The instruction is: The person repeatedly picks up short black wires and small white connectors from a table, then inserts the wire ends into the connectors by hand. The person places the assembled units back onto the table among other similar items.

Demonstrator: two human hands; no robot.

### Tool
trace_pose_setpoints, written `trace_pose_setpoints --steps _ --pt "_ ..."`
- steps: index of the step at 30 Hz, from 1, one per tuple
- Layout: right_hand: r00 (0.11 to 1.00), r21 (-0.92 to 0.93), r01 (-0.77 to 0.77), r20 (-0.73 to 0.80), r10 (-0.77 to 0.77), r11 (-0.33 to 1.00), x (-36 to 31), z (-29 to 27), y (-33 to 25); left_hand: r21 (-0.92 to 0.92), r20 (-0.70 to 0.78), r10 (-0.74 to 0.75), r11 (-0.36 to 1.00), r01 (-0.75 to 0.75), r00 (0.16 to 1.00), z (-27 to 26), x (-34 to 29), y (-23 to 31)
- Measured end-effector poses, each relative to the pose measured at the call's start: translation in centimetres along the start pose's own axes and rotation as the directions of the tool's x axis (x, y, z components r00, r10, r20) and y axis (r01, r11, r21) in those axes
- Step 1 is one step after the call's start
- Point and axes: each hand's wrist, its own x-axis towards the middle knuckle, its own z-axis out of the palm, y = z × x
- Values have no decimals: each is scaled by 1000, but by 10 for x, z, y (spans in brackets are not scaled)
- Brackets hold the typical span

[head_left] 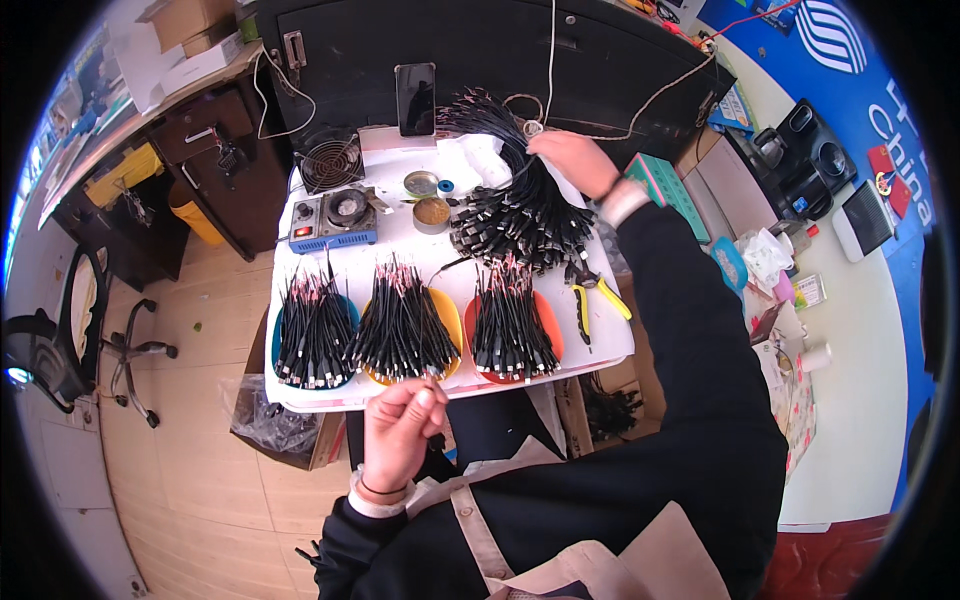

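Just in front of the table's front edge, my left hand (pixel 398 432) is closed in a pinch; a small dark bit shows at the fingertips, too small to name. My right arm reaches across to the far right, where my right hand (pixel 578 163) has its fingers closed at the upper part of a big bundle of black cables (pixel 520 225) with metal plugs. Shorter black cables with stripped reddish wire ends lie in a teal bowl (pixel 273 352), a yellow bowl (pixel 452 318) and an orange bowl (pixel 552 326). Yellow-handled wire strippers (pixel 598 300) lie right of these.
Behind the bowls stand a blue soldering pot (pixel 335 222), a small fan (pixel 332 164), an open tin (pixel 431 213) and a propped phone (pixel 415 100). A green box (pixel 668 195) stands right of the white table (pixel 300 398). Cardboard boxes (pixel 325 440) sit below it.
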Motion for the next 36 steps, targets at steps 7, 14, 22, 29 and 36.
trace_pose_setpoints --steps 7,14,22,29,36 --pt "986 -27 86 -139 -89 996 -35 -122 -204 -68 94 -33 997 39 995 36 3 33" --pt "946 442 318 -95 -308 839 -71 -69 -361 -96 232 -36 994 60 972 65 9 47" --pt "989 857 29 48 -137 515 -87 -20 -374 165 59 350 920 -355 935 55 -57 58" --pt "817 959 -163 263 514 -232 -52 -79 -338 318 2 482 830 -457 876 52 -76 41" --pt "823 978 -82 176 541 -194 -18 -109 -347 540 63 570 671 -508 819 59 -72 42"
